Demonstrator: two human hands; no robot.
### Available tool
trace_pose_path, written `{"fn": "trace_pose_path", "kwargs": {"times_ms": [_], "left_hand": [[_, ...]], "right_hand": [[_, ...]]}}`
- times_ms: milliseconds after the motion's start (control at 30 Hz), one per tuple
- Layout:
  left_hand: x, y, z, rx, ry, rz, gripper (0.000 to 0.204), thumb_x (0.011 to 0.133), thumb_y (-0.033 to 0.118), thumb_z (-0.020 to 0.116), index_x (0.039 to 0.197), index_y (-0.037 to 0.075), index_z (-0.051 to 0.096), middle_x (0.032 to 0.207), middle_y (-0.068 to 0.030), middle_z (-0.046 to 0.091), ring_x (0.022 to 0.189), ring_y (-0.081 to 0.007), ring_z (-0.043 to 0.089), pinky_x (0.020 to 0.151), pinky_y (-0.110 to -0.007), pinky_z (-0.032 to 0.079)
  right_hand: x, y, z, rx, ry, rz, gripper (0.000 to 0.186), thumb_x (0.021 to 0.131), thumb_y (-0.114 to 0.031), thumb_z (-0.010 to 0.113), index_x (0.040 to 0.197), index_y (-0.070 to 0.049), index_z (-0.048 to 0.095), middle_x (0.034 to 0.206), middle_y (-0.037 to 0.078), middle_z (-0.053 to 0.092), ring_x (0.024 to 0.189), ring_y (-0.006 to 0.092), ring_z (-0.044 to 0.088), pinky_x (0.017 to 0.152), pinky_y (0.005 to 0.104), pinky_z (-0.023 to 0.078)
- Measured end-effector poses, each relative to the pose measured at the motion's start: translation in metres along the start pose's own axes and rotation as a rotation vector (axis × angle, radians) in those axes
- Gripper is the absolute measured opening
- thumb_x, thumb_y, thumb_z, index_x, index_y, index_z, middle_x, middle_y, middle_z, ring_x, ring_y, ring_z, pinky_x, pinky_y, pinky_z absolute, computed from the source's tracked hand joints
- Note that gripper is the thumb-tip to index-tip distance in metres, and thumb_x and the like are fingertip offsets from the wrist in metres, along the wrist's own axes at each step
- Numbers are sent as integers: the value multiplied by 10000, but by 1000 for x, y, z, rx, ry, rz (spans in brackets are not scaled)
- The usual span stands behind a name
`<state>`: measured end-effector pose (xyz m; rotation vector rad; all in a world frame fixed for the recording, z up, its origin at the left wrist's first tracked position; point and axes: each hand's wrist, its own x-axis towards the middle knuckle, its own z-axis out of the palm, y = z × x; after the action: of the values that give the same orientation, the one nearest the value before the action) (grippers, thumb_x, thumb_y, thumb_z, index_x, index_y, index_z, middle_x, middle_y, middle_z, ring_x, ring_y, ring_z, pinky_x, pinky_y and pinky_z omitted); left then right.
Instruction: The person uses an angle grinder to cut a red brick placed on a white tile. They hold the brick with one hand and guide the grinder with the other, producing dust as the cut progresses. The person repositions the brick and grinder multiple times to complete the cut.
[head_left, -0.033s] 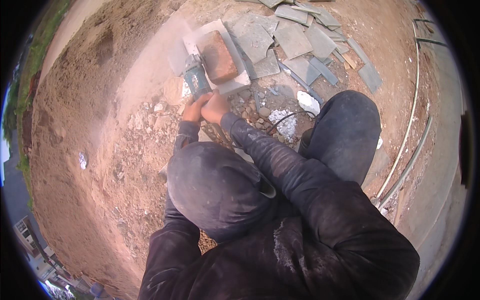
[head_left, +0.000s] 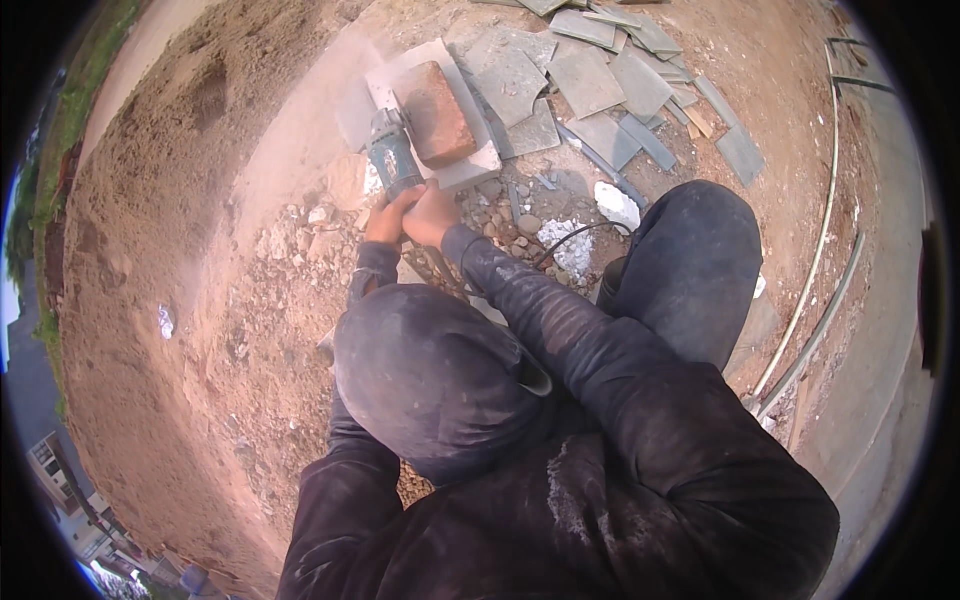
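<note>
Both my hands grip a green angle grinder [head_left: 393,160] in front of me. My left hand [head_left: 383,220] is closed round its rear end. My right hand [head_left: 433,214] wraps the same end from the right, touching the left. The grinder's head is against the left side of a pale slab, beside a reddish-brown brick [head_left: 436,115]. That brick lies on the pale slab [head_left: 485,160]. Pale dust blows from the grinder's head toward the far left. I cannot make out its disc clearly.
Broken grey-green stone tiles [head_left: 585,82] lie scattered beyond the slab, to the right. A white lump [head_left: 617,206] and a dark cable [head_left: 572,234] are near my right knee. Rubble [head_left: 310,235] covers the left ground. Long pipes [head_left: 815,325] run along the right.
</note>
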<state>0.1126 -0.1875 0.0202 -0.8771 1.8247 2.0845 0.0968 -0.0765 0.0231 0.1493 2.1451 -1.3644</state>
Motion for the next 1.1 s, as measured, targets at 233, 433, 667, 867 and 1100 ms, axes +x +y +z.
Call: {"fn": "trace_pose_path", "kwargs": {"times_ms": [233,433,667,867,1100], "left_hand": [[12,0,3,19,-4,9,372,827,175,732,1106,-53,635,1018,-123,676,879,-214,665,763,-337,534],[5,-8,1,-2,24,-9,389,817,169,742,1109,-63,628,1019,-133,674,883,-224,668,770,-339,533],[-3,-4,7,12,30,-6,466,790,196,766,1136,-69,600,1033,-139,661,889,-224,667,764,-334,537],[-7,-9,4,18,44,-20,400,812,174,749,1120,-49,624,1026,-119,669,884,-210,661,776,-331,527],[-12,-7,9,-1,11,-5,390,813,154,742,1118,-57,621,1037,-123,669,920,-212,657,800,-329,522]], "right_hand": [[14,5,-1,34,17,5,603,805,-319,631,1247,26,408,1144,293,617,1096,440,605,960,477,473],[2,7,0,24,14,-3,600,806,-324,633,1240,26,412,1117,296,626,1081,437,613,951,479,477],[1,8,-4,3,2,13,601,809,-332,632,1239,26,413,1106,294,631,1072,433,618,945,481,480],[-8,9,-1,-3,4,18,605,813,-338,630,1246,23,411,1086,287,642,1061,428,627,938,478,484],[-6,16,3,9,36,-3,589,813,-329,626,1244,15,419,1084,280,645,1052,423,631,931,476,490]]}}
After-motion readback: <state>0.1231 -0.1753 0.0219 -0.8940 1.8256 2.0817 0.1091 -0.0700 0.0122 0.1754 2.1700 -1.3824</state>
